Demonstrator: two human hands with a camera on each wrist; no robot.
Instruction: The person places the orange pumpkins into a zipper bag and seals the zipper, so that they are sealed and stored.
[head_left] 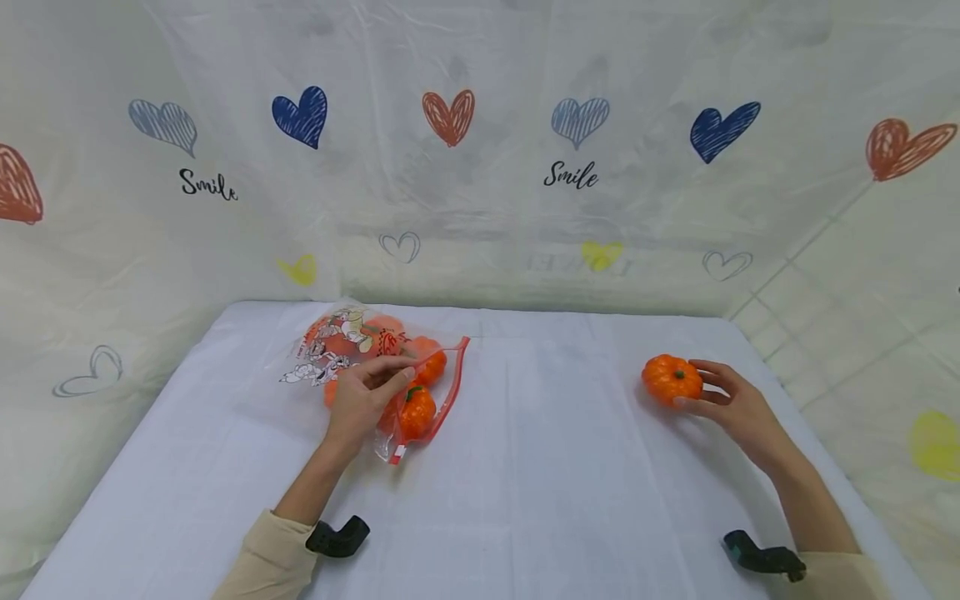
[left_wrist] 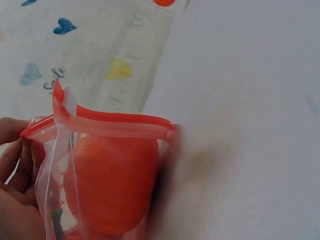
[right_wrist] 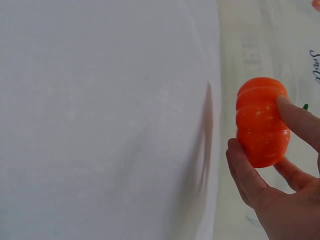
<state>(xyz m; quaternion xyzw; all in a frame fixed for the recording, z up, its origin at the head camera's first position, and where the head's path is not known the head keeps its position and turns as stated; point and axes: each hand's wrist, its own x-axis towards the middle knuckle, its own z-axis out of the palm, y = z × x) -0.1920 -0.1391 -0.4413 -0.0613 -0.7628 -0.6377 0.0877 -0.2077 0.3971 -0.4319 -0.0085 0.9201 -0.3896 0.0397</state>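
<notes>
Gripping a glossy orange ribbed pumpkin (head_left: 663,381) between thumb and curved fingers, the right hand (head_left: 742,408) holds it at the right of the white cloth-covered table (head_left: 562,475). At the left, the left hand (head_left: 360,402) pinches the red-edged mouth of a clear printed plastic zip bag (head_left: 330,350), whose overlapping orange pumpkins (head_left: 417,414) I cannot count with certainty.

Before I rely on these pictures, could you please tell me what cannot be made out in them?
Number of bagged pumpkins: head view, where the printed bag and left hand cover some.
Most of the green stem on the held pumpkin: right wrist view, behind pumpkin and right hand.
Rest of the left hand: left wrist view, cut by left edge.
Orange shape: left wrist view, cut by top edge.
</notes>
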